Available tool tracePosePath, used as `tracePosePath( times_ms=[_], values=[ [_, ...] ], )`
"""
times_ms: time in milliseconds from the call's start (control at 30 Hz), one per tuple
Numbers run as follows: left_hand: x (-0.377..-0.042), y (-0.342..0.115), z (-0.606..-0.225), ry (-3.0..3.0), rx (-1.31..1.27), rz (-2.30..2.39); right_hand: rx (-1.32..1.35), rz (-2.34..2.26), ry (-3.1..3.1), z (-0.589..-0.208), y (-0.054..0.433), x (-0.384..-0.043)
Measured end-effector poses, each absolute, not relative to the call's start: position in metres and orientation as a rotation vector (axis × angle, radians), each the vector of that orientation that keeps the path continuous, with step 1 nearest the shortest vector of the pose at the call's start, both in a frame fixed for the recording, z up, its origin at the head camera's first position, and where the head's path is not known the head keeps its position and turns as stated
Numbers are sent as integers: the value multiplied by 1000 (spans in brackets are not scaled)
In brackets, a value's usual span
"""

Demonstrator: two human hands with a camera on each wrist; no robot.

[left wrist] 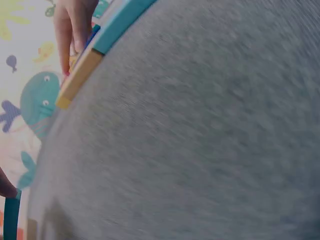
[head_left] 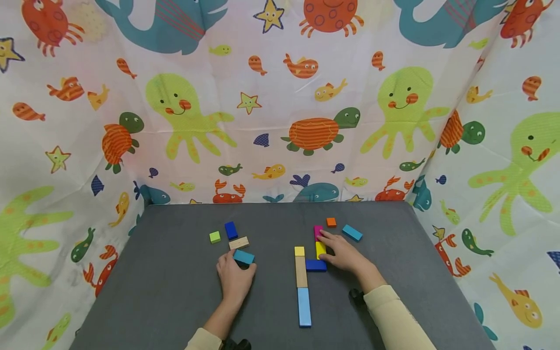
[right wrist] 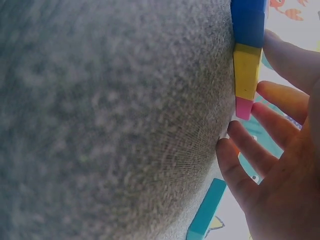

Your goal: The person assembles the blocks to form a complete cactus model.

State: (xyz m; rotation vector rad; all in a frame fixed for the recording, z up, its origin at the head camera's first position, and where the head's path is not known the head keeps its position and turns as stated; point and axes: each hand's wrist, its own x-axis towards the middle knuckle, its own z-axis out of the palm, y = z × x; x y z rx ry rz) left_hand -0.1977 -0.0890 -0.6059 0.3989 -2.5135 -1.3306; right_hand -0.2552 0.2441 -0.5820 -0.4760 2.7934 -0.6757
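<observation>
Head view: left hand [head_left: 235, 278] pinches a teal block [head_left: 243, 257]; right hand [head_left: 347, 254], fingers loose, touches a yellow block [head_left: 321, 249] and pink block [head_left: 318, 234].

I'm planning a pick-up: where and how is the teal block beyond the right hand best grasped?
Probably pinch the teal block mid-length across its long sides, the right hand coming from above: it lies flat, and the orange block sits off its left end, so both long sides look free.

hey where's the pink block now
In the head view, the pink block sits right of centre, beyond the bright yellow block, by the right hand.
</observation>
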Motion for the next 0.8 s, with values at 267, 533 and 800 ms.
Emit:
tracePosePath(
  times_ms=[267, 533, 800],
  values=[
    [-212, -81, -578, -2579, 206, -1461, -480, -682, 2796, -582, 243, -256],
    [-240, -85, -569, -2834, -395, -1514, -473, -687, 2795, -584, 244, -255],
    [-273, -80, -558, -2949, -581, -1515, -482, -699, 2793, -582, 245, -254]
  ],
)
